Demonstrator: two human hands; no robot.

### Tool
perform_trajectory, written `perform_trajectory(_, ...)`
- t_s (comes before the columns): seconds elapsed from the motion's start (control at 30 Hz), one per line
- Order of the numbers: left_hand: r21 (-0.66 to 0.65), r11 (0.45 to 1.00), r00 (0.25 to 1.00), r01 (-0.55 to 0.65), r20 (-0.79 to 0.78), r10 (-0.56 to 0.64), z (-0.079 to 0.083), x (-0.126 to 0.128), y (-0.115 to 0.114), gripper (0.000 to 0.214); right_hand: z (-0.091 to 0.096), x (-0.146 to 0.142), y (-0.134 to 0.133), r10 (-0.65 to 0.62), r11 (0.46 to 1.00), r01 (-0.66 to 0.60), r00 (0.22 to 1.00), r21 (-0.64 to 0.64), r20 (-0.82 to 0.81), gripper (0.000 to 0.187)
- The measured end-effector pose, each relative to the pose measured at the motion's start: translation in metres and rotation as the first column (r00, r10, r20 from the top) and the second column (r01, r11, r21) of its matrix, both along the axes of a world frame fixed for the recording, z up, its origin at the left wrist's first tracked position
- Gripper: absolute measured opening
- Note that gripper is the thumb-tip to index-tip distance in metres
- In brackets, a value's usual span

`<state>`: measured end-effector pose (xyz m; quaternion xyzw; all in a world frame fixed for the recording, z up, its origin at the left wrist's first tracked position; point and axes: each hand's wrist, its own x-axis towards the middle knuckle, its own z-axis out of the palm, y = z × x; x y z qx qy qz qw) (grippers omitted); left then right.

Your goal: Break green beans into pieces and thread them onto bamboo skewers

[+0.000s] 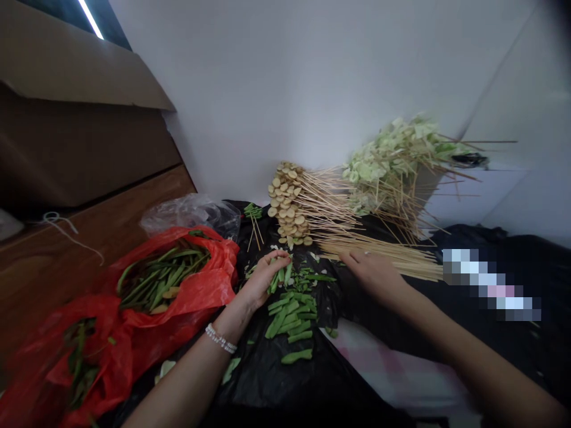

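Observation:
My left hand curls over a few cut green bean pieces, with more pieces scattered on the black plastic sheet below it. My right hand lies open, its fingertips at the bare ends of a bundle of bamboo skewers. Beyond it stand skewers of round tan slices and skewers of pale green leafy pieces. Whole green beans fill a red plastic bag to my left.
A clear plastic bag lies behind the red bag, on a wooden surface with a white cord. A large cardboard box stands at the left. White walls close the back, and a pink checked cloth shows at the bottom.

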<state>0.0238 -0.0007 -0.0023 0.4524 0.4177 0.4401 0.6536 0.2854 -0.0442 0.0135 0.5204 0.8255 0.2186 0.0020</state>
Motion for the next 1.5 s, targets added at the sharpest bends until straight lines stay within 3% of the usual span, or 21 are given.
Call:
perform_trajectory(0.1, 0.173, 0.984, 0.982, 0.051, -0.187, -0.019, -0.001, -0.002, -0.001, 0.024, -0.003, -0.029, 0.02, 0.036, 0.998, -0.039, 0.998, -0.056, -0.047, 0.027)
perform_trajectory(0.23, 0.447, 0.849, 0.861, 0.282, -0.508, -0.018, -0.001, -0.003, -0.003, 0.017, -0.021, -0.046, 0.029, -0.038, 0.988, 0.026, 0.996, -0.152, -0.077, 0.022)
perform_trajectory(0.33, 0.488, 0.749, 0.754, 0.448, -0.656, -0.023, -0.005, -0.004, -0.004, 0.016, -0.031, -0.044, 0.023, -0.05, 0.989, 0.037, 0.995, -0.145, -0.087, 0.021)
perform_trajectory(0.4, 0.5, 0.71, 0.718, 0.495, -0.696, -0.01, -0.007, -0.004, -0.003, 0.017, -0.029, -0.042, 0.018, -0.035, 0.995, 0.026, 0.994, -0.093, -0.103, 0.022)
perform_trajectory(0.6, 0.531, 0.648, 0.691, 0.546, -0.723, 0.01, -0.009, -0.004, -0.003, 0.012, 0.001, -0.05, 0.014, 0.029, 1.0, -0.028, 0.986, 0.01, -0.166, 0.024)
perform_trajectory(0.7, 0.536, 0.64, 0.704, 0.551, -0.71, -0.012, -0.008, -0.004, -0.004, 0.01, 0.003, -0.06, 0.019, 0.084, 0.996, -0.081, 0.977, 0.023, -0.194, 0.033)
perform_trajectory(0.87, 0.577, 0.671, 0.778, 0.467, -0.629, 0.0, -0.001, -0.003, -0.005, 0.011, -0.022, -0.06, 0.024, 0.077, 0.99, -0.04, 0.957, 0.138, -0.279, 0.043)
perform_trajectory(1.0, 0.567, 0.78, 0.887, 0.264, -0.461, 0.036, 0.007, -0.002, -0.006, 0.02, -0.032, -0.051, 0.023, 0.063, 0.95, 0.049, 0.937, 0.307, -0.344, 0.039)
perform_trajectory(1.17, 0.411, 0.908, 0.979, 0.077, -0.202, 0.008, 0.008, -0.001, -0.005, 0.03, -0.024, -0.052, 0.017, 0.118, 0.89, 0.068, 0.92, 0.45, -0.374, 0.03)
perform_trajectory(1.33, 0.285, 0.957, 0.993, -0.05, -0.085, 0.077, 0.0, -0.002, 0.003, 0.039, -0.018, -0.059, 0.007, 0.154, 0.924, -0.014, 0.929, 0.383, -0.336, 0.027)
perform_trajectory(1.5, 0.071, 0.996, 0.991, -0.046, 0.132, 0.037, -0.002, -0.005, 0.006, 0.043, -0.021, -0.06, 0.004, 0.159, 0.947, -0.065, 0.945, 0.314, -0.285, 0.03)
